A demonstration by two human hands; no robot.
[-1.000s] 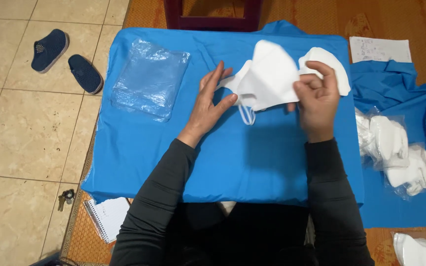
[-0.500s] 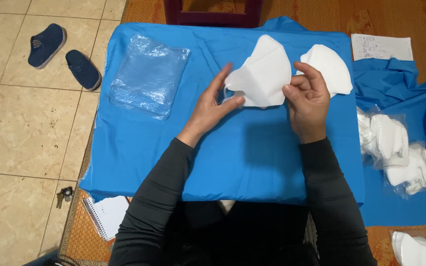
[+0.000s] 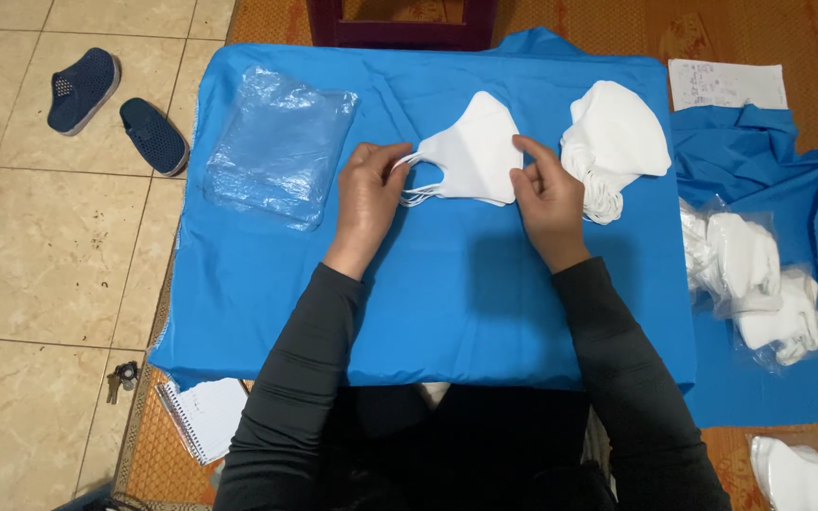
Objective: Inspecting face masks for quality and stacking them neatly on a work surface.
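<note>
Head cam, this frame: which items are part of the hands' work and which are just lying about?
In use:
left hand and right hand, both holding the folded white fabric face mask
stack of white masks
clear plastic bags
blue cloth work surface
bagged white masks

Lying about:
dark blue shoes
keys
spiral notebook
paper sheet

Bare blue cloth (image 3: 447, 293) is lying open along the near edge; plastic bags (image 3: 281, 147) and stacked masks (image 3: 617, 142) are crowding the far corners.

2 hands (image 3: 368, 189) (image 3: 549, 194), 1 held mask (image 3: 471, 156), 2 shoes (image 3: 82, 88) (image 3: 153, 135), 1 notebook (image 3: 205, 416).
</note>
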